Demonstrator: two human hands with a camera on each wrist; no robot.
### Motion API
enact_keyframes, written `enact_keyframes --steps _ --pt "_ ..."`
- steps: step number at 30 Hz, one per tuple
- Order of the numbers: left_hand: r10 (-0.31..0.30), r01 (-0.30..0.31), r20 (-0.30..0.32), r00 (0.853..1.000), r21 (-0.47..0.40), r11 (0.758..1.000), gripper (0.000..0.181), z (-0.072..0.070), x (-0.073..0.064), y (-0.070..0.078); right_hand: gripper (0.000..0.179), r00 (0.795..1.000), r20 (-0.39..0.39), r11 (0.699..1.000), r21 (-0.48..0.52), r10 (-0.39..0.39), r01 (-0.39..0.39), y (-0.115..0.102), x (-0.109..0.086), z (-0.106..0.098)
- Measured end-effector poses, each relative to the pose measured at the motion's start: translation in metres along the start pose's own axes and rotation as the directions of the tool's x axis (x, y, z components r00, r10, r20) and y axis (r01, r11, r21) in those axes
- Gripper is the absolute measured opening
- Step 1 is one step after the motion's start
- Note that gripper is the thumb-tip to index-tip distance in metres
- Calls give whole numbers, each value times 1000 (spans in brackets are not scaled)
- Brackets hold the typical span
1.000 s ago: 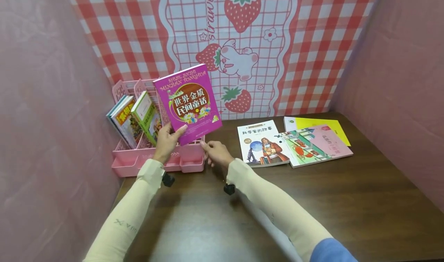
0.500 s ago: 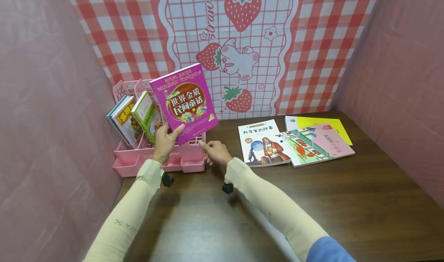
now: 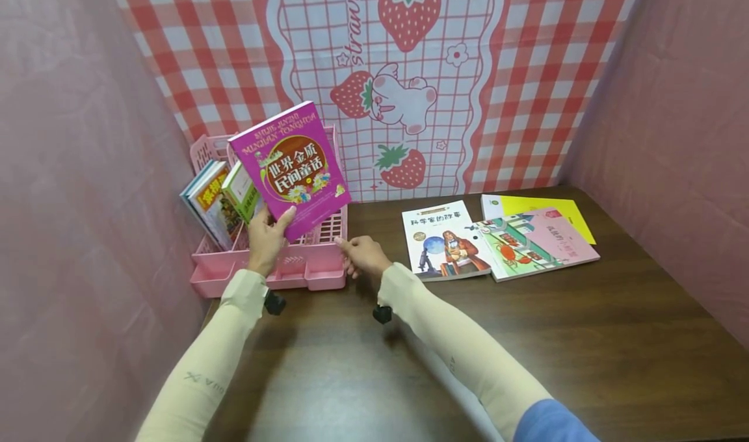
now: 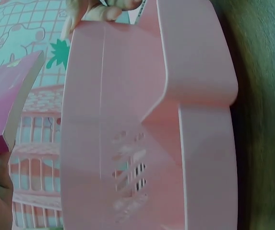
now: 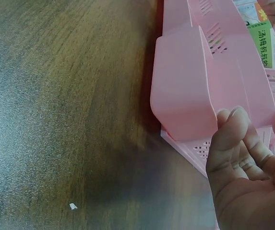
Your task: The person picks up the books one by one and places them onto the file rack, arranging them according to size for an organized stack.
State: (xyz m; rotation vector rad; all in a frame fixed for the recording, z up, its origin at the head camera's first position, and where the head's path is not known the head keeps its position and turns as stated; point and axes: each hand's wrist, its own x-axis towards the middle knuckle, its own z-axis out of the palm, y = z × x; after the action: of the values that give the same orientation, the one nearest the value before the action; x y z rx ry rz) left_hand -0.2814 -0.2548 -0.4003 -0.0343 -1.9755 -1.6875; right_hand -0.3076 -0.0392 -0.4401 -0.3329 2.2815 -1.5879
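My left hand (image 3: 265, 242) grips a magenta book (image 3: 295, 169) by its lower edge, thumb on the front cover. The book is tilted and raised in front of the pink desktop bookshelf (image 3: 221, 270), covering part of its back. In the left wrist view the book's white page edge (image 4: 23, 96) shows beside the shelf's front wall. My right hand (image 3: 367, 257) holds the shelf's front right corner, thumb at the upper edge and fingers curled by the small bin (image 5: 180, 86). A green-and-white book (image 3: 242, 192) leans in the shelf, partly hidden behind the magenta one.
More books (image 3: 213, 205) lean in the shelf's left section. Right of it on the brown table (image 3: 503, 344) lie a white book (image 3: 441, 237), a pink-and-green book (image 3: 538, 244) and a yellow book (image 3: 562, 218). A checked strawberry cloth (image 3: 404, 162) hangs behind.
My left hand has carried the magenta book left, so it now overlaps the green-and-white book and uncovers the shelf's right side. The right hand stays at the corner.
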Motion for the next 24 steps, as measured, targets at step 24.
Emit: enact_keyframes --steps 24 --pt "-45 42 -201 979 -15 999 41 -37 2 -7 51 999 -20 999 26 30 -30 -4 -1 -1"
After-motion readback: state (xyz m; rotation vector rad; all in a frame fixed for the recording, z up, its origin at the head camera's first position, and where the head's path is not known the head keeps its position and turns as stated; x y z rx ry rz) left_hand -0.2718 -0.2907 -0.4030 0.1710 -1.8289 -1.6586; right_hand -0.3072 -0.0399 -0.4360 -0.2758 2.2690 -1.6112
